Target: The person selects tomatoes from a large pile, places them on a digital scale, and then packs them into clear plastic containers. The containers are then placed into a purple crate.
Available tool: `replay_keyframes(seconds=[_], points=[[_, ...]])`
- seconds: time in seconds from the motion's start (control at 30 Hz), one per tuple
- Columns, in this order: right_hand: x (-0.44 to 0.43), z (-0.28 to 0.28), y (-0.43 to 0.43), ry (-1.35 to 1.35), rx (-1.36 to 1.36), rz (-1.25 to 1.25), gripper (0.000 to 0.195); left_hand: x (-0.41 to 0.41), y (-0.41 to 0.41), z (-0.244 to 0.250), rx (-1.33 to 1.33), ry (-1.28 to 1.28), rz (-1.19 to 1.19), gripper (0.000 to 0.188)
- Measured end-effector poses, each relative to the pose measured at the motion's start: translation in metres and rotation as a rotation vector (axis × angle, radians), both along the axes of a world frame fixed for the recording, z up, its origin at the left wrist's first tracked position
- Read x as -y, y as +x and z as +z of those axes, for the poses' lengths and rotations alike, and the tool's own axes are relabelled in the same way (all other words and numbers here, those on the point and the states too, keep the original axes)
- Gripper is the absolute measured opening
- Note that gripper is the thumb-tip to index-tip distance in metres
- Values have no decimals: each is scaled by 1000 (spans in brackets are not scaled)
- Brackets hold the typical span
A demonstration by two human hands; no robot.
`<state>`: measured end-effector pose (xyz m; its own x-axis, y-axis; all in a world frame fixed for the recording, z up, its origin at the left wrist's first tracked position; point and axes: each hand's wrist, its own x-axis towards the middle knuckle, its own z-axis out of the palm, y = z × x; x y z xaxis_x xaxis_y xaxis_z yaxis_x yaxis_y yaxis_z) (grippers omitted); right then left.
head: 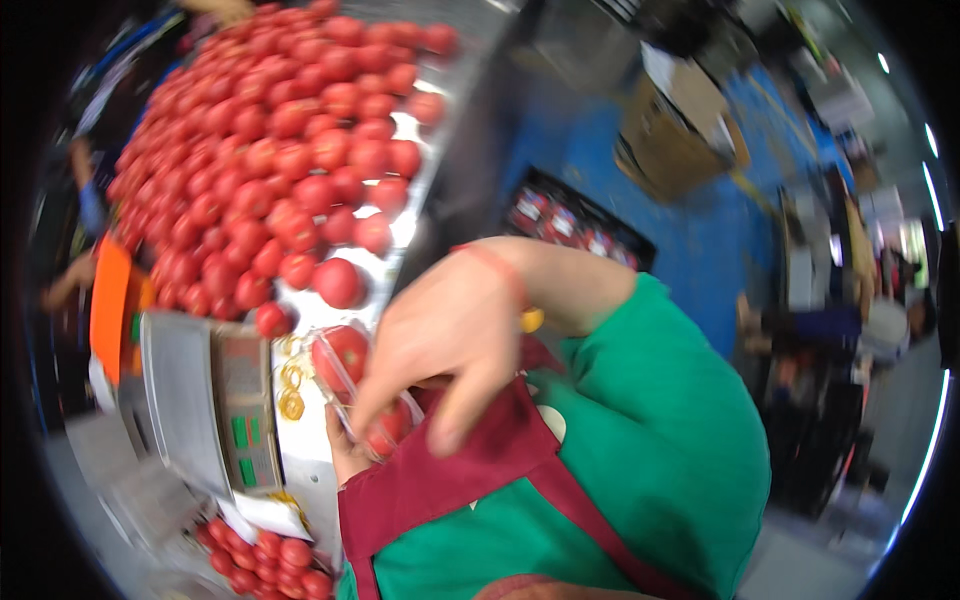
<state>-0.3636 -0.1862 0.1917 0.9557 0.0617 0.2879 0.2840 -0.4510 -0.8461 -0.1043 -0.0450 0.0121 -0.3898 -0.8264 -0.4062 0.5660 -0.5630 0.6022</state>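
Note:
My left hand holds a clear plastic pack of tomatoes against the table's near edge, in front of the dark red apron; part of the hand is hidden. Over the pack's near side hangs my right hand, blurred, with thumb and fingers apart and nothing seen between them. Yellow rubber bands lie on the white surface beside the pack. A large heap of red tomatoes covers the table beyond.
A weighing scale with a metal plate stands left of the pack, near an orange container. More tomatoes lie at bottom left. On the blue floor are a black crate of packs and a cardboard box. Other people stand around.

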Motion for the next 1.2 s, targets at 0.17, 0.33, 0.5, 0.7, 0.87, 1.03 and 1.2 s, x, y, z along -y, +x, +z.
replay_keyframes(seconds=[0.17,0.33,0.5,0.7,0.87,1.03,1.2], points=[[-77,-174,-132,1158,168,-863,77,65,-88,19,203,-25,-211,66],[-121,-253,-158,1679,380,-1241,80,106,-233,-45,478,-3,-541,64],[-162,-400,-253,2220,232,-1407,58,60,-303,-134,728,-198,-839,79],[-130,-515,-293,2241,-217,-1946,60,66,-278,-163,783,29,-822,57],[-62,-562,-274,1827,-503,-2020,67,66,-254,-159,888,70,-641,44],[1,-444,-223,1451,-77,-1763,29,52,-221,-141,733,25,-575,44],[69,-287,-146,760,235,-1793,15,50,-175,-80,646,-107,-473,47]])
